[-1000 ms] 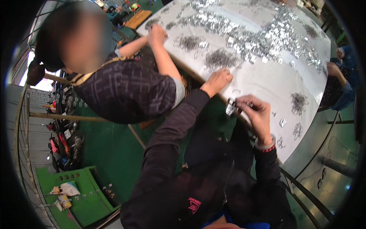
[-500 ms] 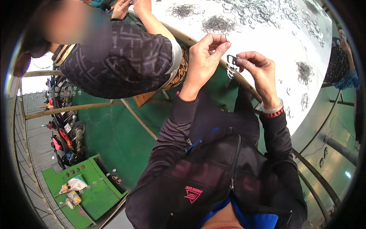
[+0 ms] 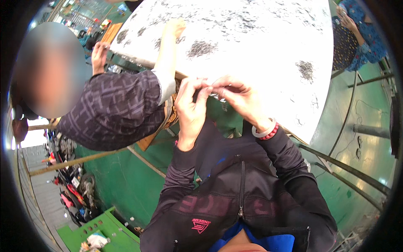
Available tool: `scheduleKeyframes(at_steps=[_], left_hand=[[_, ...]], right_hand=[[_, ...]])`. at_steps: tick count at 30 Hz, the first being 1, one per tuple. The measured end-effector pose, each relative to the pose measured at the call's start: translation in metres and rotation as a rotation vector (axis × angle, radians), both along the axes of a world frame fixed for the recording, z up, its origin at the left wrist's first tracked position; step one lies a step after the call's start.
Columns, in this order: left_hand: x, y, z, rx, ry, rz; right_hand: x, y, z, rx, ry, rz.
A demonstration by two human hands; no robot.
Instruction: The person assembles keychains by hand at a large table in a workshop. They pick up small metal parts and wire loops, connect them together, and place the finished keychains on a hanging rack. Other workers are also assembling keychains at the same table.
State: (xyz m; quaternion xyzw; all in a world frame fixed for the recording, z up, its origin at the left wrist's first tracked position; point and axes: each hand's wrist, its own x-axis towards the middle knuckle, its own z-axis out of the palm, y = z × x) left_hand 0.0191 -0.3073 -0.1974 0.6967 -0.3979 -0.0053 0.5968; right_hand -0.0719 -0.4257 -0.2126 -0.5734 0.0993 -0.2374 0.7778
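Observation:
My left hand (image 3: 191,110) and my right hand (image 3: 241,100) meet at the fingertips, just off the near edge of the white table (image 3: 252,54). The left thumb and index finger are pinched together; the small bent wire piece seen in them earlier is hardly visible now. My right hand is closed too, its thumb and fingers pinching the top of a string of small metal buckles (image 3: 219,98). Glinting, partly blurred links of that string hang below the right fingers. A pale bangle and a red bead bracelet circle my right wrist.
Dark heaps of small wire pieces (image 3: 202,49) lie on the tabletop, with another heap (image 3: 305,70) to the right. A co-worker in a patterned dark top (image 3: 121,107) sits close on my left, one arm over the table. Another person's hands (image 3: 347,22) show far right.
My hands have come together from apart, and the buckle string is now lower and partly hidden. My view has shifted; the co-worker's arm now reaches over the table.

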Motion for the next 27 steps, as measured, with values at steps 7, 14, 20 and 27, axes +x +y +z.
scheduleKeyframes(at_steps=[7, 14, 20, 27], left_hand=[[-0.008, 0.014, -0.003, -0.039, 0.153, -0.022], [-0.004, 0.022, -0.012, 0.011, 0.170, -0.069], [-0.009, 0.019, -0.018, 0.058, 0.105, -0.112], [-0.014, 0.020, -0.019, 0.064, 0.040, -0.127]], right_hand=[[-0.014, -0.031, -0.012, -0.081, 0.004, 0.060], [0.005, -0.143, -0.064, -0.259, 0.332, -0.312], [0.084, -0.252, -0.105, -1.174, 0.349, -0.487], [0.101, -0.278, -0.117, -1.489, 0.500, -0.262]])
